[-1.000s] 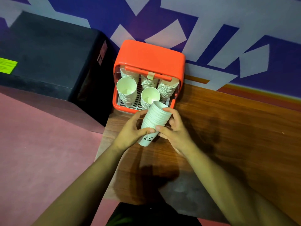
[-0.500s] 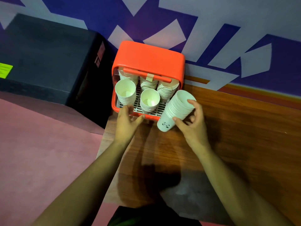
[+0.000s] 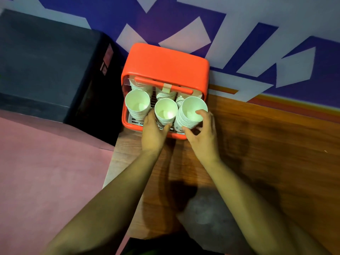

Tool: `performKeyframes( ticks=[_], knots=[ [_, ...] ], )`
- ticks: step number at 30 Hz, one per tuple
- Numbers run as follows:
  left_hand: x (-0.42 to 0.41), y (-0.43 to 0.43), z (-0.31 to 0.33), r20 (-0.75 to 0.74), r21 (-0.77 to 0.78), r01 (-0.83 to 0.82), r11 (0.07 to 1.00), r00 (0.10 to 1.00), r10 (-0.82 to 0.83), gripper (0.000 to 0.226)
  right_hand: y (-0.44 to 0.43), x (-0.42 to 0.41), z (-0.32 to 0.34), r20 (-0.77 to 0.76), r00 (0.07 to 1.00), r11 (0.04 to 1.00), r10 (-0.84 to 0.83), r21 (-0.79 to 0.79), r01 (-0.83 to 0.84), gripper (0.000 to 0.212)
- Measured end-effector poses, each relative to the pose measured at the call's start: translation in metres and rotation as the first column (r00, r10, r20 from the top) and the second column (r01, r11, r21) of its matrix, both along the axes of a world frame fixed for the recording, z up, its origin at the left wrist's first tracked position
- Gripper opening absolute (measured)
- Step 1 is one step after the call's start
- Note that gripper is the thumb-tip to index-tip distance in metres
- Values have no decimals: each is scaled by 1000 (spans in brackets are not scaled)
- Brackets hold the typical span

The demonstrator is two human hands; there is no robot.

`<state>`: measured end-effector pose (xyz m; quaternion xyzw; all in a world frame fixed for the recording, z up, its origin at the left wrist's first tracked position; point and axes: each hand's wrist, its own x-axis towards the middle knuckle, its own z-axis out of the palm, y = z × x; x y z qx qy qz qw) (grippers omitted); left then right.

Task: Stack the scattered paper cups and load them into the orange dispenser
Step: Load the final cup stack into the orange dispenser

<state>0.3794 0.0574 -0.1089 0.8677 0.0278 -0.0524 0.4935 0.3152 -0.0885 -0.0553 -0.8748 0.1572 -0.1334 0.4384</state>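
At the back left corner of the counter, the orange dispenser is being loaded. I am gripping a stack of cups upright at its front right corner with my right hand, while my left hand is pinching the middle stack steady. Next, by my reckoning, comes seating it flat and letting go.

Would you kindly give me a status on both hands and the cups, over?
Right hand grips cup stack at orange dispenser's front-right slot; seating unclear. Left hand holds middle stack. No obstruction seen.
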Motion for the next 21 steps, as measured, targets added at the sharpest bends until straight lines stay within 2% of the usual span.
performKeyframes(
  ticks=[4, 8, 13, 17, 19, 21],
  knots=[
    [-5, -2, 1, 32, 38, -24, 999, 999, 23, 62, -1, 2, -7, -47, 999, 994, 8, -110, -14, 56],
    [-9, 1, 5, 41, 43, -16, 999, 999, 14, 52, 2, 2, -15, -155, 987, 990, 44, -122, -64, 59],
    [-27, 27, 12, 95, 95, -18, 995, 995, 9, 43, 3, 3, -25, -211, 977, 995, 28, -83, -46, 81],
    [-18, 58, 9, 153, 164, -158, 974, 979, 133, 61, 5, 7, -28, -271, 962, 998, -34, -57, 20, 100],
    [-4, 69, 8, 117, 170, -134, 976, 987, 115, 78, 6, 8, -30, -288, 956, 998, -55, -49, 42, 94],
    [11, 75, 10, 26, 111, -72, 991, 997, 70, 97, 6, 10, -33, -286, 956, 997, -71, -15, 69, 81]
  ],
)
